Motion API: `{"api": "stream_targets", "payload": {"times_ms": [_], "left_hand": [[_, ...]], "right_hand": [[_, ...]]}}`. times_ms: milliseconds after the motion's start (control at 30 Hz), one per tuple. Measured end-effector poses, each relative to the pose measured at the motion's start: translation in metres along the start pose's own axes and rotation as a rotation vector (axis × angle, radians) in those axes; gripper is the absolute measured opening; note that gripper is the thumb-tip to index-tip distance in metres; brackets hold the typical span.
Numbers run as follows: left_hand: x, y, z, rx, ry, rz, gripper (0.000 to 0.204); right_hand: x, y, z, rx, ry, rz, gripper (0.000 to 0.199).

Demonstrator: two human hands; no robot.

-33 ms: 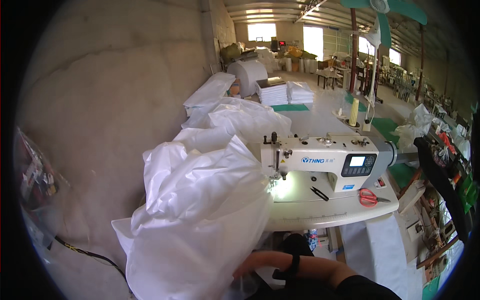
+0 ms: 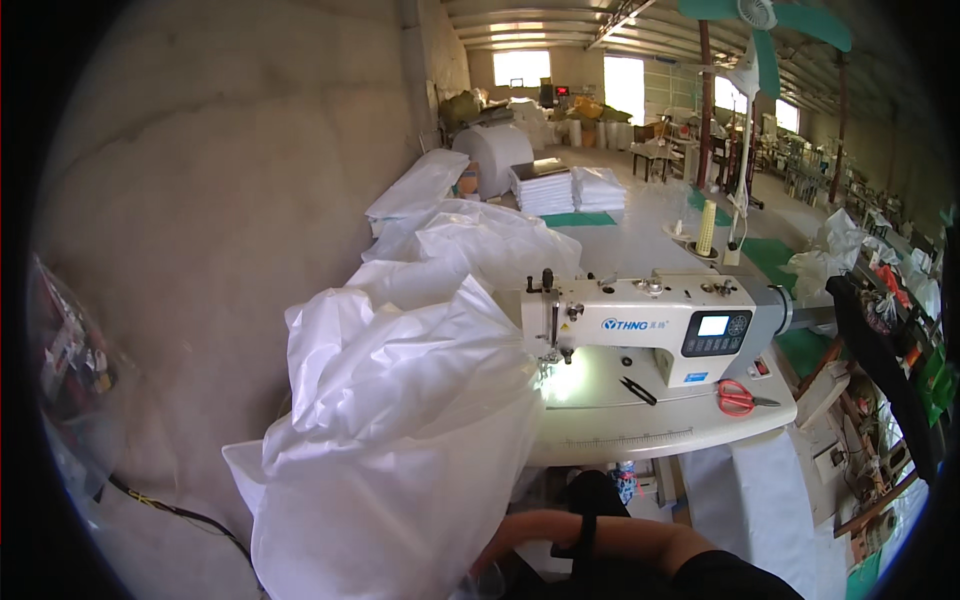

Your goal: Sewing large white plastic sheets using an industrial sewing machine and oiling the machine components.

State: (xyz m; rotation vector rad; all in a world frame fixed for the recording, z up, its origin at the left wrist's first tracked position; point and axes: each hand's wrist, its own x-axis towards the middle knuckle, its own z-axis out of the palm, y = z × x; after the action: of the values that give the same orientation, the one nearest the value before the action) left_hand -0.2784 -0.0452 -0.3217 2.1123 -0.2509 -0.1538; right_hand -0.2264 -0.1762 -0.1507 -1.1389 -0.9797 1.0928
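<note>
A large heap of thin white plastic-like sheeting hangs over the left end of a sewing machine table and reaches under the needle area. My right hand is low in front of the table, beside the sheeting's lower right edge. Its fingers go down behind or against the sheeting, so their grip is hidden. A dark band circles the wrist. My left hand does not show. The white sewing machine has its lamp lit over the needle. Black thread snips and red-handled scissors lie on the bed.
More white sheeting is heaped behind the machine. Folded white stacks and a big white roll stand farther back. A yellow thread cone stands at the table's rear. A wall rises on the left; a fan hangs upper right.
My right hand has shifted slightly down and right at the sheeting's edge. The sheeting and the machine look nearly the same.
</note>
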Motion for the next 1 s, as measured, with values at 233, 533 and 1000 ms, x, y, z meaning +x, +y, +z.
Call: {"api": "stream_targets", "payload": {"times_ms": [233, 533, 1000], "left_hand": [[0.031, -0.028, -0.013, 0.129, -0.036, 0.089, 0.038], [0.042, -0.058, -0.032, 0.283, -0.057, 0.157, 0.038], [-0.087, -0.124, -0.017, 0.431, -0.080, -0.008, 0.038]], "right_hand": [[0.060, 0.052, -0.026, -0.781, 0.415, -0.474, 0.046], [0.124, 0.061, -0.079, -1.090, 0.570, -0.431, 0.035], [-0.068, 0.110, 0.002, -1.391, 0.197, -0.335, 0.040]]}}
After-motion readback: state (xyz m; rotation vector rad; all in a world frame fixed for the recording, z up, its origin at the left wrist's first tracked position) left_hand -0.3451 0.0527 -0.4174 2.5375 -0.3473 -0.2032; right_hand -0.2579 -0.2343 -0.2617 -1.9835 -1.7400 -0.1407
